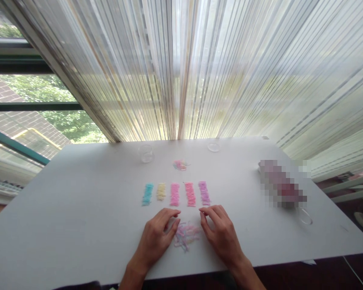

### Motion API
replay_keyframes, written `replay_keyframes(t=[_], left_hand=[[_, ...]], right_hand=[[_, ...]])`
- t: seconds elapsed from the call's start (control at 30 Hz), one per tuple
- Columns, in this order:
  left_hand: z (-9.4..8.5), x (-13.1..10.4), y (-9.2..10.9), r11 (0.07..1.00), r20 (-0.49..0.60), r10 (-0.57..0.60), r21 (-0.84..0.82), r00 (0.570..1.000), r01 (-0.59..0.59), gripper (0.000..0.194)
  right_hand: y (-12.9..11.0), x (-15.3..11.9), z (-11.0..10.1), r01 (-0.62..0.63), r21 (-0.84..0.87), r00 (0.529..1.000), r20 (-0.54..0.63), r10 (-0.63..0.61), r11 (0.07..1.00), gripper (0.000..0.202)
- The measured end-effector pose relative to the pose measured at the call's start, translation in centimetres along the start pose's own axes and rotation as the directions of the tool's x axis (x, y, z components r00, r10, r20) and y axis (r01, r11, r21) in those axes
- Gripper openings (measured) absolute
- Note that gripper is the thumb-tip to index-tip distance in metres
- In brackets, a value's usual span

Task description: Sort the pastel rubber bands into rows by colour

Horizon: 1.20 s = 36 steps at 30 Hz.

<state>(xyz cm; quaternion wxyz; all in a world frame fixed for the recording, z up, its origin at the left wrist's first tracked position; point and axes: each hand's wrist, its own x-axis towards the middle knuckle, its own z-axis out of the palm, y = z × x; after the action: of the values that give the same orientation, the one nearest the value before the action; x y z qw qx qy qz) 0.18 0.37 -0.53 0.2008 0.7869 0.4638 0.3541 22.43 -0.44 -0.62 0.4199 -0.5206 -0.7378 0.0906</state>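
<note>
My left hand rests at the left edge of a loose pile of pastel stick-like pieces, its thumb and forefinger slightly apart. On the pile's other side, my right hand has thumb and forefinger pinched together; whatever is between the tips is too small to make out. Beyond my hands, small sticks lie stacked in separate columns: blue, yellow, pink, coral pink and purple. The purple column is nearest my right fingertips. Farther back sits a smaller mixed heap.
A clear round container stands at the back left of the white table, and a clear round lid lies at the back right. To the right is a blurred pinkish object with a loop. Striped curtains hang behind.
</note>
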Motion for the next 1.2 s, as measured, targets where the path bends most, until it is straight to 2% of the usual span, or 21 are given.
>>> replay_keyframes(t=[0.13, 0.3, 0.53, 0.83, 0.97, 1.2], left_hand=[[-1.2, -0.7, 0.3, 1.000, 0.061, -0.012, 0.016, 0.998, 0.011, 0.021], [-2.0, -1.8, 0.6, 0.996, 0.124, 0.010, 0.090, 0.992, -0.022, 0.018], [-1.4, -1.7, 0.6, 0.988, 0.171, -0.051, 0.154, 0.984, 0.025, 0.023], [-1.0, -1.4, 1.2, 0.976, 0.205, -0.121, 0.204, 0.971, 0.078, 0.012], [-0.7, -1.7, 1.2, 0.977, 0.197, -0.116, 0.201, 0.973, 0.076, 0.013], [-0.7, -1.7, 0.9, 0.996, 0.129, -0.022, 0.093, 0.991, 0.010, 0.013]], right_hand=[[-0.2, -1.8, -0.4, -0.033, 0.063, 0.999, 0.009, 0.033, 0.997, 0.028], [-0.7, -2.7, 0.0, -0.043, 0.104, 0.997, 0.069, 0.036, 0.994, 0.025], [-2.0, -2.2, 0.4, -0.042, 0.123, 0.994, 0.108, 0.029, 0.991, 0.022], [-3.5, -1.7, 1.5, -0.081, 0.067, 0.971, 0.229, 0.063, 0.994, 0.023], [-3.7, -2.0, 1.8, -0.092, 0.075, 0.971, 0.229, 0.073, 0.993, 0.020], [-3.3, -2.0, 1.5, -0.082, 0.083, 0.977, 0.206, 0.064, 0.993, 0.023]])
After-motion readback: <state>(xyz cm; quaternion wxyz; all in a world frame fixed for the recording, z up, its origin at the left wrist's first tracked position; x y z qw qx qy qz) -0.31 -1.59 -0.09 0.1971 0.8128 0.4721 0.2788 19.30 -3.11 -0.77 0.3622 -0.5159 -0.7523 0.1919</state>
